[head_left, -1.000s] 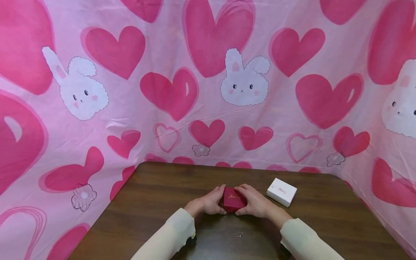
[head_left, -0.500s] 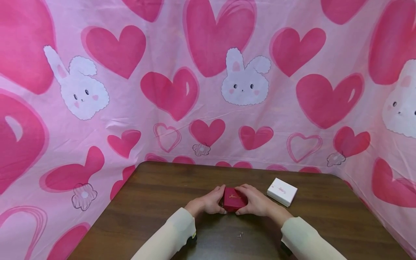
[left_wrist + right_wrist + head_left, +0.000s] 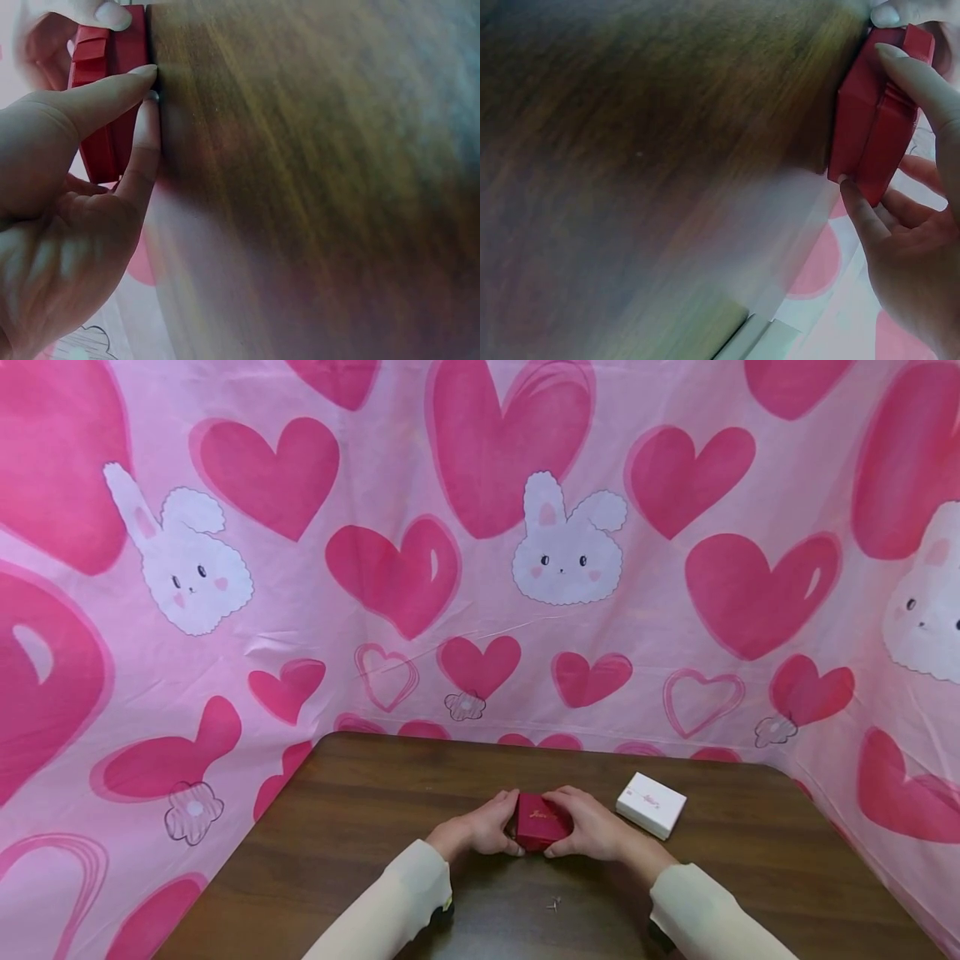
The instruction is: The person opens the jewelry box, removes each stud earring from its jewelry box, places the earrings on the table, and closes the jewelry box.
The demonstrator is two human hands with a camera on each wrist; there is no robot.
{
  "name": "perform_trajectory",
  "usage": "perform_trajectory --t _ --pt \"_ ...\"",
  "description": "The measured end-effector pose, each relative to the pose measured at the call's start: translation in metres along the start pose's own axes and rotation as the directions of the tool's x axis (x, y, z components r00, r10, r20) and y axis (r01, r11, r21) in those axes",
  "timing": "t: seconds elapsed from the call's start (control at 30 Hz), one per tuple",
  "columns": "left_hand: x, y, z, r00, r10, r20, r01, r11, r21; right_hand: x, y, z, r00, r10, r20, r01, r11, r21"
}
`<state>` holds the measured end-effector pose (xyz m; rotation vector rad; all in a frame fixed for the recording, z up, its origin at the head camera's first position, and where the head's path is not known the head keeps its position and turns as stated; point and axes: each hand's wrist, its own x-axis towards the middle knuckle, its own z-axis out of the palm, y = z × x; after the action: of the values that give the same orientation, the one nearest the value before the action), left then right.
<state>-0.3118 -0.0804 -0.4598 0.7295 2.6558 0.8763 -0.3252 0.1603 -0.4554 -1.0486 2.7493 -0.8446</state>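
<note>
A small red jewelry box with gold script on its lid rests on the wooden table, held between both hands. From one side my left hand grips it, thumb at the near face and fingers around the side. The right hand grips the opposite side in much the same way. In the left wrist view, a ribbon bow shows on the box, with the lid seated on the base. Up close in the right wrist view, a thumb lies across the lid edge and a fingertip touches the lower edge.
To the right of the right hand lies a white box with pink script. Tiny silvery thin pieces lie on the table between the forearms. A pink heart-and-rabbit cloth stands behind the table and along its sides.
</note>
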Motion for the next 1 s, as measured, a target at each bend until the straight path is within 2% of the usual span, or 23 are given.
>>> perform_trajectory --t 0.6,1.0 --pt "-0.0008 0.0014 -0.0013 0.999 0.019 -0.025 -0.02 1.0 -0.024 0.0001 0.0033 -0.002 0.999 -0.022 -0.038 0.022 1.0 -0.008" --pt "0.0019 -0.0048 0.0 0.999 0.044 -0.023 -0.045 0.997 -0.063 -0.0022 0.0007 -0.0036 0.999 0.003 -0.032 -0.001 0.998 0.068"
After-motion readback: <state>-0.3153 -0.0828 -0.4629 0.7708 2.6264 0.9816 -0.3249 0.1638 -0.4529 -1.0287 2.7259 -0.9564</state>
